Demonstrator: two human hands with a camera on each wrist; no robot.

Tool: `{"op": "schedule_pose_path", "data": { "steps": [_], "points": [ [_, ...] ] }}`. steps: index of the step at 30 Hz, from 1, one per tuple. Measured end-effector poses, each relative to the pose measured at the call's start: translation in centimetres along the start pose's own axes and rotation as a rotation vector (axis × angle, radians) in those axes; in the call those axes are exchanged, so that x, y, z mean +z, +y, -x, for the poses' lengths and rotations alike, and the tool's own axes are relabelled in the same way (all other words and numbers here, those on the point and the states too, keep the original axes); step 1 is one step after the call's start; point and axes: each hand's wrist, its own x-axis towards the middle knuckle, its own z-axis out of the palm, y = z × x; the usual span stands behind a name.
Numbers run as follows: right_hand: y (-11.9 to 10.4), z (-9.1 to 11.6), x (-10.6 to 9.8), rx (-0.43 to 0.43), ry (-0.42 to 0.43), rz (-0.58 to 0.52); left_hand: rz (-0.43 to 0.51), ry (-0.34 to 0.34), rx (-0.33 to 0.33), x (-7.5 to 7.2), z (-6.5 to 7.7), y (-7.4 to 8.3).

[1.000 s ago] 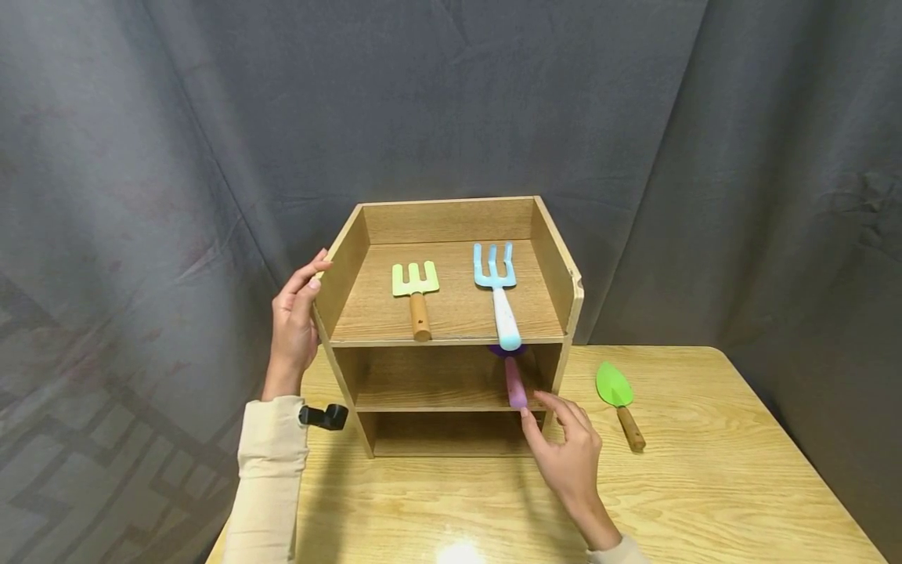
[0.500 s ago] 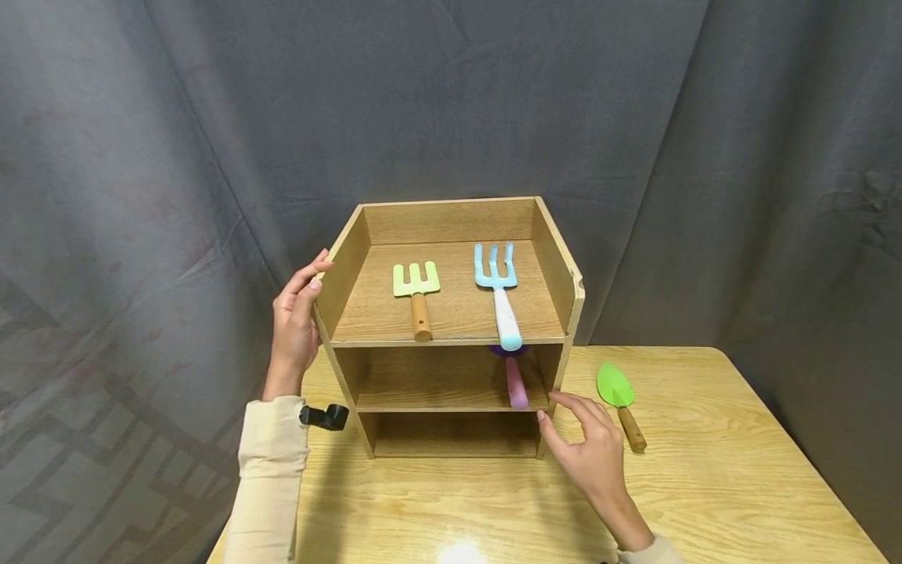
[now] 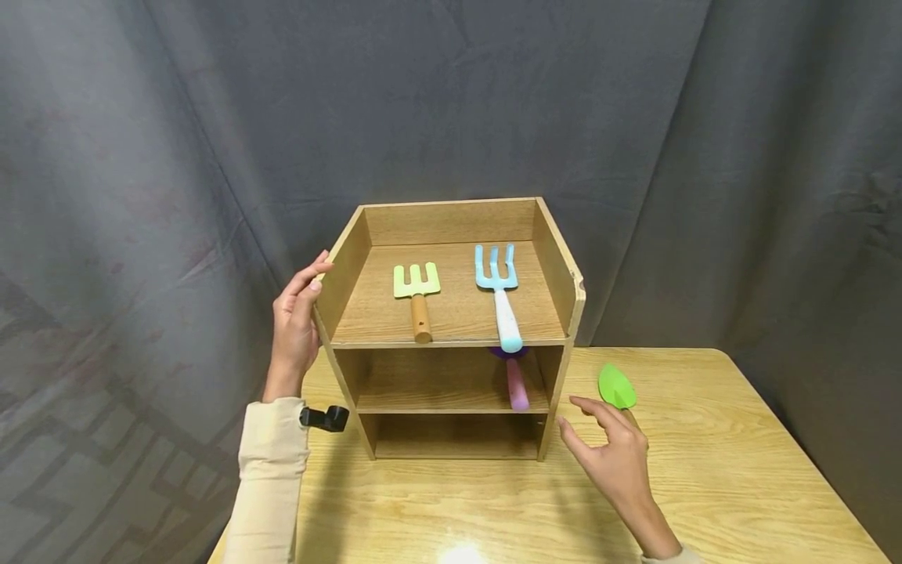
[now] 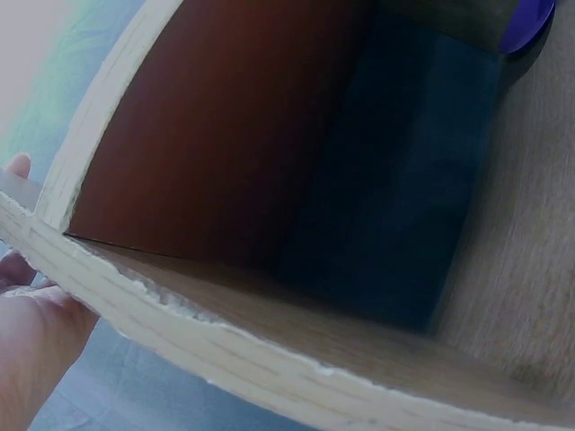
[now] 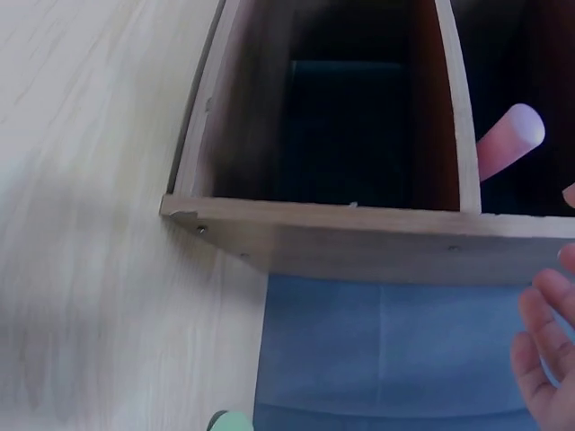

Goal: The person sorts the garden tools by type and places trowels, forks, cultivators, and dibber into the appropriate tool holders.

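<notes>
My left hand [image 3: 294, 329] rests against the outer left side of a small wooden shelf unit [image 3: 451, 342], fingertips near the upper edge. Just right of the unit, my right hand [image 3: 615, 454] is held with thumb and fingers apart and nothing between them. It partly covers the wooden handle of a green trowel [image 3: 616, 386] on the table. On the middle shelf lies a tool with a pink handle [image 3: 517, 385]; the top board hides most of its purple head [image 4: 528, 25]. A light-green hand fork [image 3: 418, 294] and a blue-and-white hand fork [image 3: 502, 294] lie on top.
The shelf unit stands on a light wooden table [image 3: 733, 470], with its bottom compartment [image 3: 454, 436] facing the front. Grey curtains [image 3: 451, 102] hang behind and at both sides. The blue fork's handle end reaches past the top board's front edge.
My right hand has drawn away from the pink handle, moving right past the unit's side to the trowel's handle. My left hand and the tools have stayed in place.
</notes>
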Motion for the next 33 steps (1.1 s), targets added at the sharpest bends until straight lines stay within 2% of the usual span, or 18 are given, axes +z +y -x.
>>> {"op": "schedule_pose_path", "data": {
  "steps": [6,15,21,33],
  "points": [
    [0.5,0.4,-0.5,-0.014,-0.001,0.025,0.003,0.002,0.001,0.0,0.0,0.1],
    [1.9,0.8,-1.6,-0.011,-0.062,0.031,-0.011,0.005,-0.011,0.0,0.0,0.1],
    [2.8,1.1,-2.2,-0.014,-0.059,0.048,-0.010,0.006,-0.019,0.1,0.0,0.1],
    [5.1,1.6,-3.5,0.045,-0.068,0.099,-0.006,0.002,-0.014,0.0,0.0,0.1]
  ]
}}
